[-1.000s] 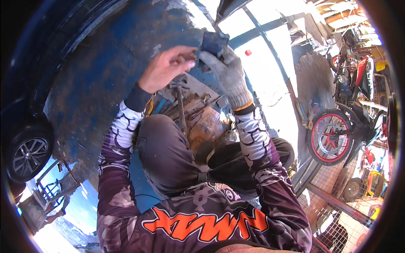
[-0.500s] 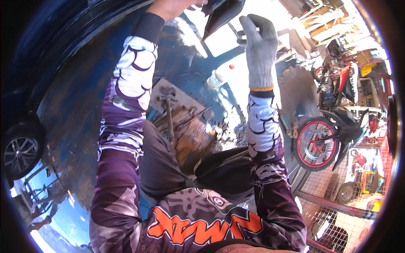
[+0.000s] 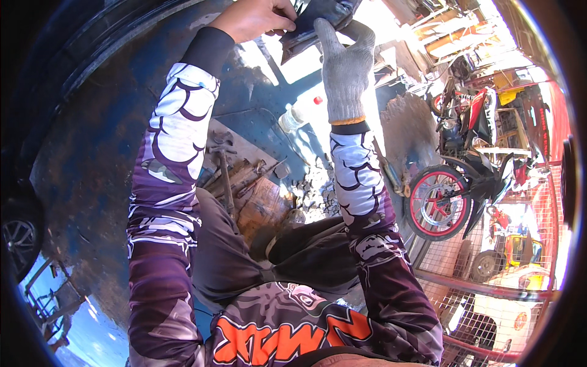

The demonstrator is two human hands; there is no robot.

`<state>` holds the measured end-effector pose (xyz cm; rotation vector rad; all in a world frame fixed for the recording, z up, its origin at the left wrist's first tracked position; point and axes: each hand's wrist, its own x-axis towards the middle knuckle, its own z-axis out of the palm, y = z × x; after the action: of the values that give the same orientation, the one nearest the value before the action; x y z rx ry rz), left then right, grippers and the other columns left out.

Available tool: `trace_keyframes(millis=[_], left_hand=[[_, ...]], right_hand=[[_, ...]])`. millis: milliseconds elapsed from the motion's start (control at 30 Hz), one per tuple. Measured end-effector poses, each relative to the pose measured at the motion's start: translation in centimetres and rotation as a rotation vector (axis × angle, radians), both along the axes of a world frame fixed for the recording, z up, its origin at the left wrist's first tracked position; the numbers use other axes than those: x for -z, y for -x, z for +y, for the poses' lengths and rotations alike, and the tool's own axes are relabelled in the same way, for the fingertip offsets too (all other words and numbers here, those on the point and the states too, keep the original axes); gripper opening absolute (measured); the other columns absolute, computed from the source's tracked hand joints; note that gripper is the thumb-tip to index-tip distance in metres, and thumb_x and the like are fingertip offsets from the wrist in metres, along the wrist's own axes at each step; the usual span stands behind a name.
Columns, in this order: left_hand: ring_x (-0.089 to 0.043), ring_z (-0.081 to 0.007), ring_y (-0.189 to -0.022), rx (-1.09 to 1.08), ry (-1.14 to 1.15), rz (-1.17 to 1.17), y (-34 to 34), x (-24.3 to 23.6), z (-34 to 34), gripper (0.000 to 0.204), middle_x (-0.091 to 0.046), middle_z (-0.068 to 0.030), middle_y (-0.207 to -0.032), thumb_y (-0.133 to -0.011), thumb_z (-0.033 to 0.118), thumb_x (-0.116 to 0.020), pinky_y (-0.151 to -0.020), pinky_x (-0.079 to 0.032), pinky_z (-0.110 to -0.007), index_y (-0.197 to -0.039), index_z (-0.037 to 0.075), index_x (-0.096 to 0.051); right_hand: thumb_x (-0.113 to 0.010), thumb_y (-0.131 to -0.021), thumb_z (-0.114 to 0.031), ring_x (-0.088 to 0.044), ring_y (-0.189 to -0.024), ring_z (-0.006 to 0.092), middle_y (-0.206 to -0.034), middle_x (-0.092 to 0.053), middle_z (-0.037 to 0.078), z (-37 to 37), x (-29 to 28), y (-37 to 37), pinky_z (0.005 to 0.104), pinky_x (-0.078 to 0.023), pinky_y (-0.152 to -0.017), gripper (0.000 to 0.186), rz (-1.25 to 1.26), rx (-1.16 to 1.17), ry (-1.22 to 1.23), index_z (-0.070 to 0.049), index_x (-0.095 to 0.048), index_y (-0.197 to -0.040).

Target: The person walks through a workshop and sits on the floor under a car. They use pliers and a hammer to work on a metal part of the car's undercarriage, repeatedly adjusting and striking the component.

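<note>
At the top of the head view, a dark, glossy curved piece with a pointed lower corner is held up; the upper edge cuts it off, and its kind is unclear. My bare left hand is closed at its left edge, fingertips curled against it. On its right side is my right hand in a grey knitted glove, thumb in front and fingers bent round it. Below, between my legs, a rusty wrench-like tool lies over a board among scraps of metal and wood.
A clear plastic bottle with a red cap stands on the blue-stained floor. Right of me is a motorcycle wheel with a pink-red rim, beside a wire mesh fence. A dark vehicle's wheel is at far left.
My right hand has come left and up onto the dark piece, which it was apart from before. My left hand shows lower in the view. The whole scene has shifted somewhat left.
</note>
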<state>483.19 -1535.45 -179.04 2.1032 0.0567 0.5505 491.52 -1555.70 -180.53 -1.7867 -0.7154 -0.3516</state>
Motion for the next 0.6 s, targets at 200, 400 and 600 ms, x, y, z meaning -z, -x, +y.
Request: trace_keyframes(millis=[200,400,600], left_hand=[[-0.073,-0.0179,-0.076,-0.009,0.043,-0.068,-0.8,0.7,-0.7,0.017,-0.077,-0.0121,-0.082,-0.083,0.005,-0.081,-0.069,-0.057,-0.033,-0.098,-0.001,-0.076],[-0.073,-0.0174,-0.074,0.003,0.025,-0.057,-1.1,1.2,-0.4,0.015,-0.077,-0.011,-0.081,-0.082,0.005,-0.081,-0.067,-0.057,-0.032,-0.095,-0.001,-0.076],[-0.072,-0.0154,-0.069,0.027,0.107,-0.038,-0.7,1.3,-0.6,0.014,-0.076,-0.0095,-0.079,-0.082,0.007,-0.082,-0.062,-0.056,-0.03,-0.092,-0.001,-0.076]], right_hand=[[-0.085,-0.09,-0.032,-0.071,-0.081,0.0165,-0.115,-0.064,0.016,0.6,-0.1,-1.3,0.0285,-0.06,-0.063,0.055,-0.056,-0.066,-0.038,0.003,-0.057,-0.123],[-0.084,-0.091,-0.028,-0.073,-0.084,0.0198,-0.117,-0.063,0.015,0.9,0.7,-1.8,0.0306,-0.064,-0.064,0.056,-0.001,-0.089,-0.044,0.003,-0.054,-0.126],[-0.083,-0.091,-0.027,-0.074,-0.08,0.0211,-0.117,-0.062,0.016,1.0,0.4,-0.8,0.0305,-0.064,-0.064,0.056,0.016,-0.128,-0.085,0.006,-0.054,-0.125]])
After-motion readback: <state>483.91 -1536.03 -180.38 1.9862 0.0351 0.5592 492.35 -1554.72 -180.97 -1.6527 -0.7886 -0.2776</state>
